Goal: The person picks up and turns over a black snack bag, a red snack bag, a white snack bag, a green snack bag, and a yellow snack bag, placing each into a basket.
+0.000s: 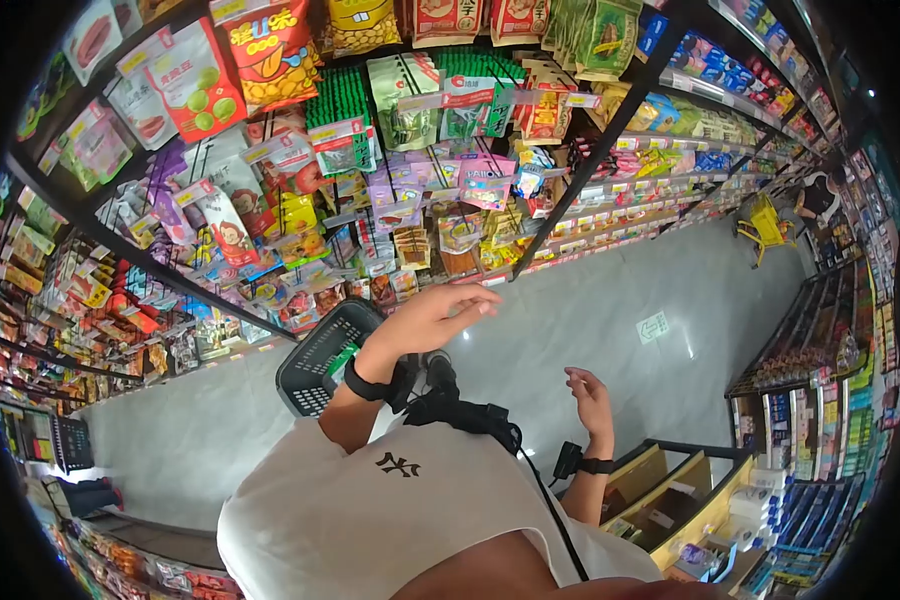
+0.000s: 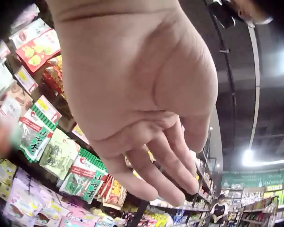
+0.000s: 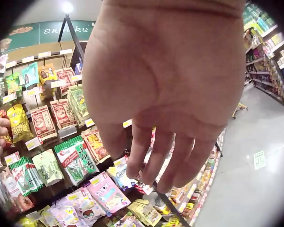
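Both hands hold nothing. My left hand reaches out in front of the hanging snack bags, its fingers loosely bent. In the left wrist view the palm faces the camera, with green-and-white snack packets behind it. Lower and to the right in the head view, my right hand hangs over the floor with relaxed fingers. The right wrist view shows its palm overlapping the rack. A dark shopping basket with a green item inside is beside my left forearm.
Racks of bagged snacks run along the far side. Grey floor carries a floor sign; a yellow cart stands farther down the aisle. A wooden display bin is near my right arm. Another person appears in the distance.
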### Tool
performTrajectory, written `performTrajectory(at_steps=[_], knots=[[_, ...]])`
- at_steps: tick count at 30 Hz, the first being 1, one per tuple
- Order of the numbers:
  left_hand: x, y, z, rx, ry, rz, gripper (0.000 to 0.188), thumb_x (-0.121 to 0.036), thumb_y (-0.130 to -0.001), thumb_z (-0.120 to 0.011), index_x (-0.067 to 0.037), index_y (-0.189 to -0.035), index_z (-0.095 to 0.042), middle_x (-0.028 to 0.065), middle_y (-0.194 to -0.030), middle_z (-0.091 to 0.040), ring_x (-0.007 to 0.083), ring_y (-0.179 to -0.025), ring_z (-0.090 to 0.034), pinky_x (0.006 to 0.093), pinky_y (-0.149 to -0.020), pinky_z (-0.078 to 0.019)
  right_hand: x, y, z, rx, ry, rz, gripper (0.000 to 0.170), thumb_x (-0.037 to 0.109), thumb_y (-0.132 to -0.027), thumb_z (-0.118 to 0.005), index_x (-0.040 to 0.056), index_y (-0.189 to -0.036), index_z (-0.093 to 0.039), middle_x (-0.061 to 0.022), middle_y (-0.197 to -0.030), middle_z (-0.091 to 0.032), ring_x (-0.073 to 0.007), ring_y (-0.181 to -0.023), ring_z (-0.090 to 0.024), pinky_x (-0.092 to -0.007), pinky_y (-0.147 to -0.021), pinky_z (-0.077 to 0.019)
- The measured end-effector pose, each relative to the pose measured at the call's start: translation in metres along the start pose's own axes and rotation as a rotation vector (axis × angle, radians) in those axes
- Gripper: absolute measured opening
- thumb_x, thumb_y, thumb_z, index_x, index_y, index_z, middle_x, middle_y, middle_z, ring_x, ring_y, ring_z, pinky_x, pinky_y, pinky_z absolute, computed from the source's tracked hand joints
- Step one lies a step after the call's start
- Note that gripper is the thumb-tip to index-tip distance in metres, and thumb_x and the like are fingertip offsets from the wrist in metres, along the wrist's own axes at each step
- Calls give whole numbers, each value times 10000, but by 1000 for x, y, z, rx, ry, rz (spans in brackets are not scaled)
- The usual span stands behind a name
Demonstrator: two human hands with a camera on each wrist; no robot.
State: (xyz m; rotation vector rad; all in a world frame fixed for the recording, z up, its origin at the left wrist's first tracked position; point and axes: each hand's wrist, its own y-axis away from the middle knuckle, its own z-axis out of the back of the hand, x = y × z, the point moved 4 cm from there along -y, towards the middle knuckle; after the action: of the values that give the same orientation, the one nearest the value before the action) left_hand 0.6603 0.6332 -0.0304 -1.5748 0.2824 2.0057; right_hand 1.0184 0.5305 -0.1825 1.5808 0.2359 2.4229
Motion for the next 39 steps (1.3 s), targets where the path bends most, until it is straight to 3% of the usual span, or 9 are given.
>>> performTrajectory(at_steps=[8,14,17,24,26,27,29,36,39], knots=[[30,-90,34,0,-58,-1,267,-153,-1057,-572,-41,-1285,-653,121,-1075,-753,235,-1017,-722,349,-896,-548,57,-160,19,-25,86,106,339,270,-1026,-641,27,-1259,-684,-59,-1086,-727,-159,-1007,-660,-302,-871,-520],[53,-113,57,-103,-20,58,270,-148,-1056,-573,-43,-1290,-657,122,-1090,-750,217,-1012,-720,357,-889,-550,87,-290,4,92,-75,243,548,195,-974,-713,52,-1462,-510,-118,-1362,-612,-211,-1155,-627,-336,-909,-541],[64,-124,65,-206,-76,125,273,-138,-1055,-570,-37,-1291,-663,120,-1079,-752,208,-1004,-719,351,-884,-549,109,-352,-4,68,-126,245,610,211,-958,-740,45,-1481,-473,-133,-1371,-594,-221,-1203,-598,-351,-928,-538],[70,-180,73,-417,-69,296,291,-172,-1044,-582,-38,-1288,-667,150,-1119,-745,272,-999,-721,370,-881,-549,126,-548,-16,15,-320,366,734,217,-900,-826,-51,-1435,-401,-126,-1379,-563,-199,-1253,-548,-325,-1061,-439],[69,-204,71,-488,-83,294,290,-147,-1051,-573,-22,-1295,-667,123,-1087,-758,210,-997,-719,338,-882,-547,150,-575,-22,21,-302,403,748,181,-893,-827,-32,-1442,-366,-114,-1394,-552,-182,-1265,-535,-327,-1097,-406],[67,-214,70,-492,-79,317,301,-167,-1038,-569,-27,-1290,-655,166,-1164,-731,311,-1017,-720,382,-889,-549,162,-588,-23,14,-233,446,764,168,-887,-830,-28,-1449,-350,-115,-1395,-550,-184,-1270,-533,-336,-1106,-400],[69,-231,64,-492,-102,324,301,-169,-1033,-572,-23,-1284,-654,168,-1182,-727,314,-1028,-719,386,-893,-549,176,-610,-28,132,-249,517,805,167,-882,-835,-30,-1477,-331,-124,-1400,-548,-208,-1269,-537,-364,-1118,-397],[82,-249,45,-596,-126,370,309,-180,-1034,-572,-21,-1288,-645,178,-1222,-710,331,-1081,-697,397,-931,-538,189,-629,-52,243,-425,438,514,144,-925,-795,-49,-1337,-556,-115,-1276,-660,-179,-1143,-630,-346,-1036,-472],[73,-243,32,-643,-132,395,311,-184,-1037,-569,-14,-1288,-640,183,-1236,-703,341,-1089,-692,399,-936,-534,169,-640,-63,351,-431,379,586,185,-941,-784,-55,-1400,-510,-144,-1368,-622,-210,-1218,-610,-349,-1037,-473]])
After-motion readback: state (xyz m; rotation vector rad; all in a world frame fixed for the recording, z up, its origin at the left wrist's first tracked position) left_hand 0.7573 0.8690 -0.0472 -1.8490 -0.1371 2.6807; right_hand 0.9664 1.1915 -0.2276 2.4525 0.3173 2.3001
